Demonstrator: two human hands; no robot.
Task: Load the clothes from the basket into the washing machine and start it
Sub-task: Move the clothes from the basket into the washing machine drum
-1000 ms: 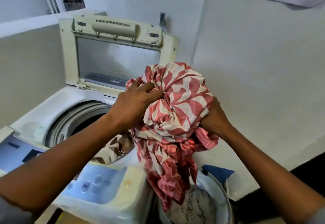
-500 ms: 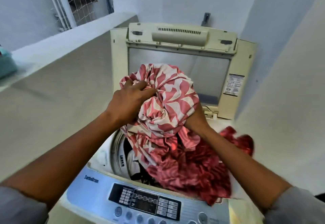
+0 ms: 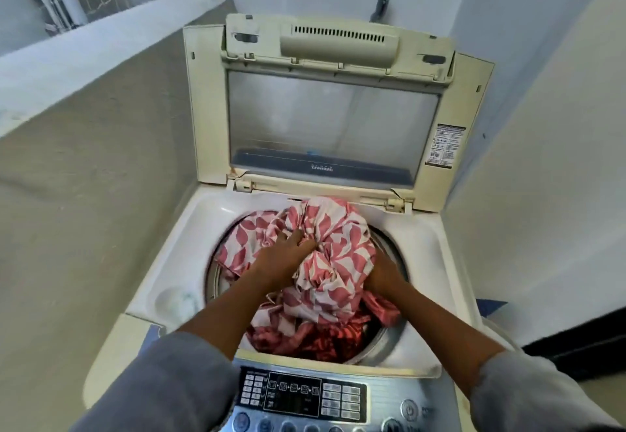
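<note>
My left hand lies on top of the pink-and-white cloth bundle, its fingers curled into the folds and gripping them. My right hand is pressed against the right flank of the bundle. Its fingers are buried in the fabric, so I cannot tell how far they are closed. The bundle sits between my two hands, directly in the mouth of the drum. Its long axis runs from me toward the hinge side, and the far end stands higher than the rim. So the way to go is, I judge, straight down. The left hand is nearer to the centre and better placed to push. Under the bundle some darker red clothes already fill the near part of the drum, so little depth remains there. On the far left a fold touches the rim of the washing machine and may catch. The lid stands upright behind and leaves free room above, and the control panel is just below my forearms.
</note>
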